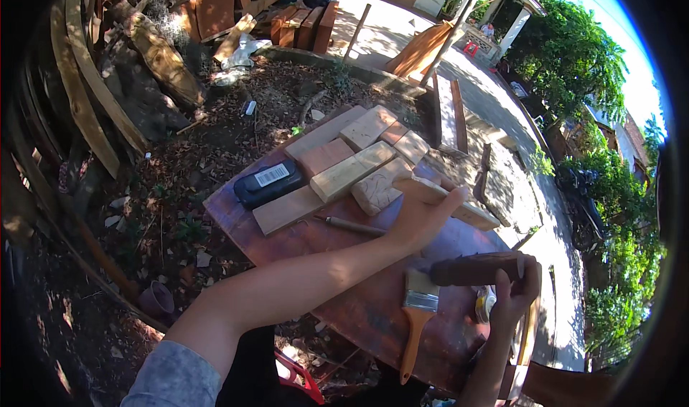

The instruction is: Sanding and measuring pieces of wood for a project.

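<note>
My left hand [429, 217] is closed round a pale wooden block [475, 212], tilted over the right side of a round reddish-brown table [287, 245]. Lower and further right, my right hand [522, 292] grips the end of a dark brown oblong block [470, 270]; its exact kind is unclear. Just below that block lies a wide paintbrush [416, 321] with a wooden handle. A small round item [485, 303] rests beside my right wrist, partly hidden. Under my left forearm's far side a slim grey-brown stick-like tool [353, 226] lies on the tabletop.
Several wooden blocks [352, 170] cover the table's far side, next to a black case [269, 183] with a white label. Stacked planks [305, 26] and boards stand beyond at the left. A small pot [156, 299] sits on the leafy ground. Right of the table runs a paved path [552, 213].
</note>
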The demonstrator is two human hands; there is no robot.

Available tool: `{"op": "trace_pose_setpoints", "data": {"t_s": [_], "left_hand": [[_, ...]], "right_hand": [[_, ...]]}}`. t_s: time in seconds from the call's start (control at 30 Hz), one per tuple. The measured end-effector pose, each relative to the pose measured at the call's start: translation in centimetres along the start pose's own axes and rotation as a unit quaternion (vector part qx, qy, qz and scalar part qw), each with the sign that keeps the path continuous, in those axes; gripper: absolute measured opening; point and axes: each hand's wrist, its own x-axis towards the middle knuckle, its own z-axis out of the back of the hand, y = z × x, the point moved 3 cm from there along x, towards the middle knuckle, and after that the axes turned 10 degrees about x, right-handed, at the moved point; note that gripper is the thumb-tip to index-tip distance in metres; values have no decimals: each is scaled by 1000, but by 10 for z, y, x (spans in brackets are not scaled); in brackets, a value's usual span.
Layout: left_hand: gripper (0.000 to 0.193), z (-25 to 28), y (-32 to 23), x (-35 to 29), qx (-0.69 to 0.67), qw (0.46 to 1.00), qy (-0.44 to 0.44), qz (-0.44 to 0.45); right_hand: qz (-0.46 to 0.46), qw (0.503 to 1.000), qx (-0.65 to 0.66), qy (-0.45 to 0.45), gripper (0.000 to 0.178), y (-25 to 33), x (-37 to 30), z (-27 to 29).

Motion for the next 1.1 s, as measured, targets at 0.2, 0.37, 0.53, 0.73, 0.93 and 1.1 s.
{"op": "trace_pose_setpoints", "data": {"t_s": [0.2, 0.37, 0.53, 0.73, 0.93, 1.1], "left_hand": [[28, 0, 9, 0, 14, 1000, 2, -13], [39, -12, 22, 4, -13, 998, -41, -55], [28, -30, 31, 11, -67, 987, -98, -112], [31, -18, 31, 3, 40, 979, -141, -144], [38, -18, 3, -6, 134, 963, -168, -164], [46, -6, -14, -6, 38, 997, -64, -6]], "right_hand": [[74, 992, -23, -101, 75, 47, 25, -25], [250, 966, -15, -63, 89, 115, 38, -60], [413, 891, -113, 152, 66, 198, 38, -152], [463, 799, -201, 326, 48, 191, 41, -259], [454, 739, -314, 386, 50, 133, 45, -295], [405, 747, -342, 401, 52, 115, 53, -291]]}}
